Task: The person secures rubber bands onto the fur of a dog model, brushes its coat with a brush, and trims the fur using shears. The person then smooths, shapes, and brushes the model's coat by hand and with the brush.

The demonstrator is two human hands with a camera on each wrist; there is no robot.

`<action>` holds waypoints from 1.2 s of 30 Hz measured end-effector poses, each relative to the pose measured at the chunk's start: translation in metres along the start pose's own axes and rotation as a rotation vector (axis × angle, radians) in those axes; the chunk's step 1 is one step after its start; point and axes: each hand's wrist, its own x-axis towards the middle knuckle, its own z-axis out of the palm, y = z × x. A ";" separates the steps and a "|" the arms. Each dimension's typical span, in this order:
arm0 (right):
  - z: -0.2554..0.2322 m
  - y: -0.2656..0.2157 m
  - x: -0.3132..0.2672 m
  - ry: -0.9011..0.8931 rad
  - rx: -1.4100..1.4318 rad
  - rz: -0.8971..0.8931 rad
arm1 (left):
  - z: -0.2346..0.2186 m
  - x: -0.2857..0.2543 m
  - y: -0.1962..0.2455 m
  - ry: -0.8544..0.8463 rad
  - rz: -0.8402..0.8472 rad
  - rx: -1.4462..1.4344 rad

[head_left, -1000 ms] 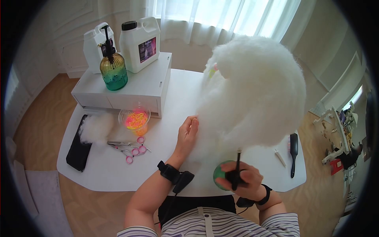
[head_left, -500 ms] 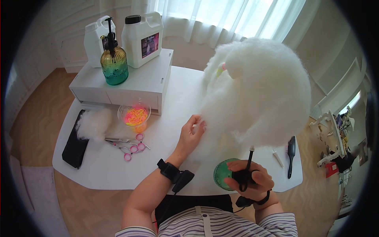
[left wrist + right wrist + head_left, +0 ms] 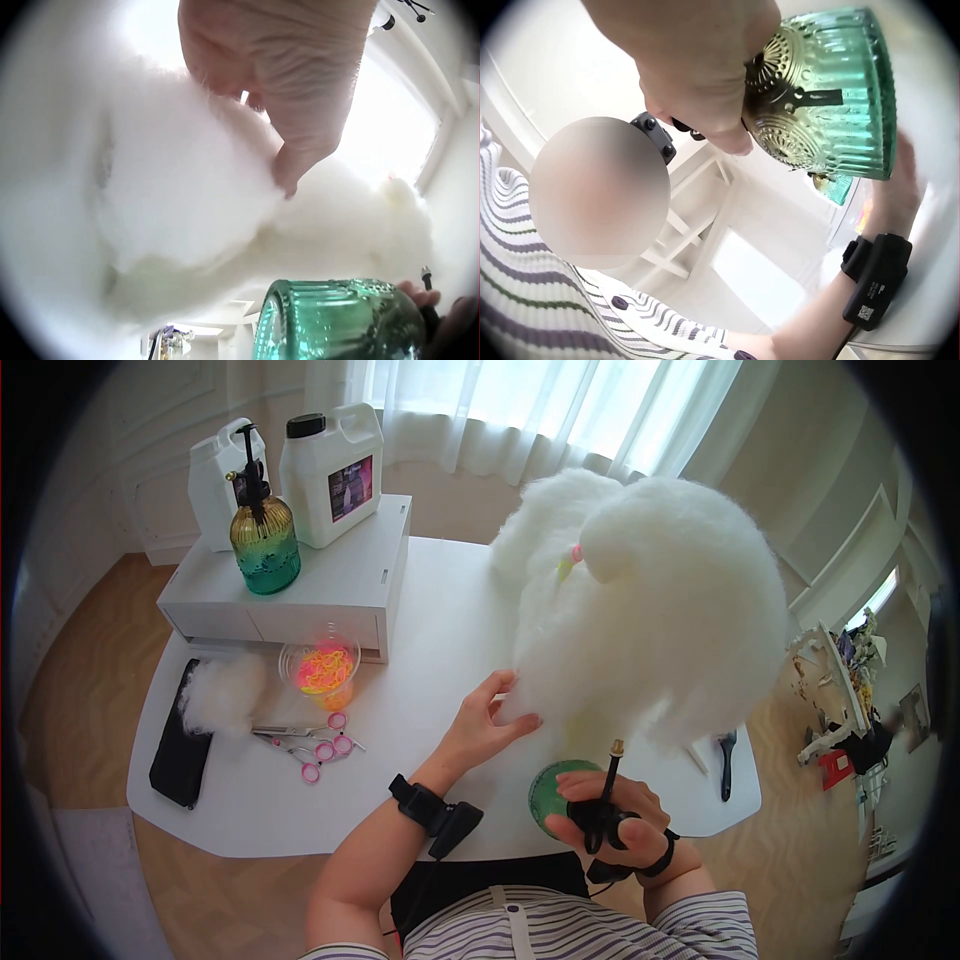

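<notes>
A big, fluffy white furred figure [image 3: 690, 600], its kind not plain from these views, stands on the right part of the white table [image 3: 420, 590]. A small pink and yellow-green tie [image 3: 571, 560] sits in its fur. My left hand [image 3: 485, 728] touches the fur at its lower near side, thumb and forefinger spread apart. In the left wrist view the thumb [image 3: 289, 176] presses into the fur, and the other fingers are partly hidden. My right hand [image 3: 625, 815] grips a green glass spray bottle [image 3: 330, 322] by its black top, tilted, with the nozzle toward the fur.
On a white drawer box [image 3: 330, 595] stand another spray bottle [image 3: 265, 545] and white jugs [image 3: 335, 475]. Before it lie a cup of coloured bands [image 3: 325, 670], scissors [image 3: 320, 745], a fluff tuft [image 3: 225, 695] and a black case [image 3: 180, 760]. A brush [image 3: 726, 765] lies at right.
My left hand has spread its thumb and forefinger wider against the fur. The spray bottle in my right hand has shifted slightly, its nozzle swinging right and then back. The head view has also moved.
</notes>
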 end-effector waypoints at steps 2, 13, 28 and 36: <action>-0.002 0.000 0.000 -0.059 -0.003 0.123 | 0.003 -0.001 0.001 -0.013 -0.007 -0.025; 0.004 0.017 -0.010 0.076 -0.110 -0.141 | 0.005 0.000 -0.002 -0.031 -0.007 0.014; -0.018 0.020 -0.043 0.305 -0.199 0.111 | 0.048 -0.039 0.147 0.295 1.223 0.413; -0.022 0.022 -0.050 0.262 -0.159 0.121 | 0.073 -0.012 0.179 -0.245 0.483 -0.138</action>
